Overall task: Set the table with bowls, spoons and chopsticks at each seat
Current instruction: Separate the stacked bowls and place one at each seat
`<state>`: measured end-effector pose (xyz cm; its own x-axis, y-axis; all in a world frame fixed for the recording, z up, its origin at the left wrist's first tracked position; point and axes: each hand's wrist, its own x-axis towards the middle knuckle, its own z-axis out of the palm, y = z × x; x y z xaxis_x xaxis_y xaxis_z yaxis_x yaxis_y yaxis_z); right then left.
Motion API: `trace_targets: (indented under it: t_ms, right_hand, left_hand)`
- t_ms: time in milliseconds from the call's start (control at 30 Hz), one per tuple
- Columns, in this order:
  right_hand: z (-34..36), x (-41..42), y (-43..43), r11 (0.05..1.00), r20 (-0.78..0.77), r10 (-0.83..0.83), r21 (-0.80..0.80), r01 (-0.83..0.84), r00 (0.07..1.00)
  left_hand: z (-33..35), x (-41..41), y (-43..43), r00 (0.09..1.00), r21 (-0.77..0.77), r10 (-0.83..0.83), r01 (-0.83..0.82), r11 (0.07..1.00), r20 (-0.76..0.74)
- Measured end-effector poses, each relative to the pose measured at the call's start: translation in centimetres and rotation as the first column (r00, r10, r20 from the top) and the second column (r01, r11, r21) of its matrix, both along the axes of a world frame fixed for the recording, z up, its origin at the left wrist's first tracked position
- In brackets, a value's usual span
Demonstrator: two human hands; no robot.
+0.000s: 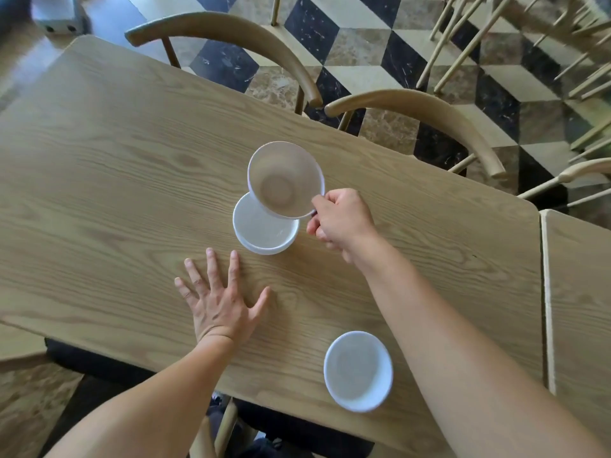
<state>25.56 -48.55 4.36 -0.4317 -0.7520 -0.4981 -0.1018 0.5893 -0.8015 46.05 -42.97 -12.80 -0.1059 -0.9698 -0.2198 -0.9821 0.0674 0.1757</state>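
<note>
A: How is the light?
B: Soft, even daylight; glare on the floor (99, 14) far left. Faint shadows.
A: Sharpness?
B: The lifted bowl (285, 178) looks slightly motion-blurred, perhaps. Edges bend with wide-angle distortion.

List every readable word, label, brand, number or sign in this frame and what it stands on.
None. No readable text shows anywhere in this view.
The lifted white bowl pinched at its rim by the right hand: plain, unmarked.
The stacked white bowls and the near white bowl: plain.
The wooden table, under the flat left hand, and the chairs: wood grain only.
The grey box at top left: blurred, no lettering discernible.
</note>
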Motion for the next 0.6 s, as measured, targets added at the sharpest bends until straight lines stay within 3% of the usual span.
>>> trace_targets:
  t_ms: [333,600]
  right_hand:
    - [-3.3,-9.5,-0.6,0.943,-0.046,-0.301,0.134,0.304,0.953]
    - [-6.4,-13.8,-2.7,0.853,-0.050,-0.497,0.153,0.499,0.866]
  left_hand:
    - [0.0,-0.2,-0.1,1.000,0.008,0.000,0.000,1.000,0.015]
    - [-0.3,-0.1,-0.1,1.000,-0.003,-0.008,0.008,1.000,0.030]
